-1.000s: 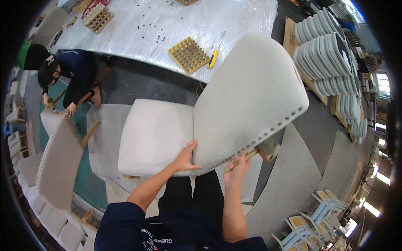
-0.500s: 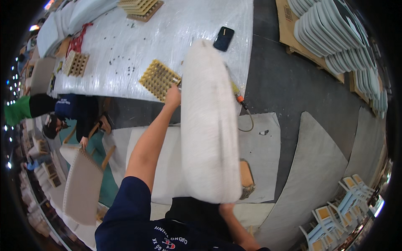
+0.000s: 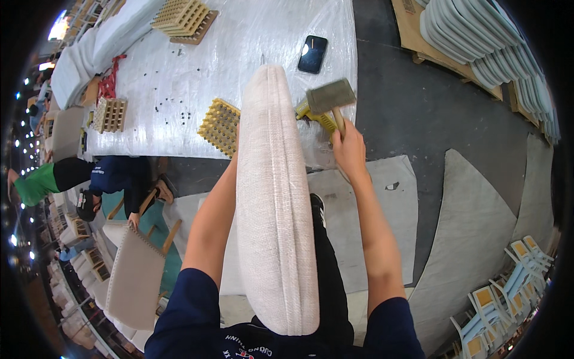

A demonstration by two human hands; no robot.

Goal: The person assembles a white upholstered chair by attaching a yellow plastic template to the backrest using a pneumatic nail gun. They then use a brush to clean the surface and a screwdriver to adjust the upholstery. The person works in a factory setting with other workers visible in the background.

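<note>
A padded cushion (image 3: 275, 209) in cream woven fabric stands edge-on in front of me, its piped seam running lengthwise. My right hand (image 3: 350, 146) is closed around the wooden handle of a mallet (image 3: 330, 96) with a greyish block head, held above the table's near edge. Behind the cushion's left side, my left hand (image 3: 237, 142) is almost wholly hidden, fingers included; it is nearest to a yellow tray (image 3: 220, 127) with rows of pockets. A yellow air tool (image 3: 318, 116) lies partly under the mallet.
The plastic-covered table (image 3: 239, 36) carries a dark phone (image 3: 313, 54), small dark scattered pieces, stacked trays (image 3: 182, 18) and red straps (image 3: 110, 78). At left, another person (image 3: 119, 179) handles an upholstered chair (image 3: 134, 281). Grey curved panels (image 3: 466, 30) are stacked far right; chair frames (image 3: 496, 305) stand lower right.
My right hand has left the cushion's near end and now holds the mallet at the table. The cushion has turned more edge-on and shifted left. My left hand has gone behind it.
</note>
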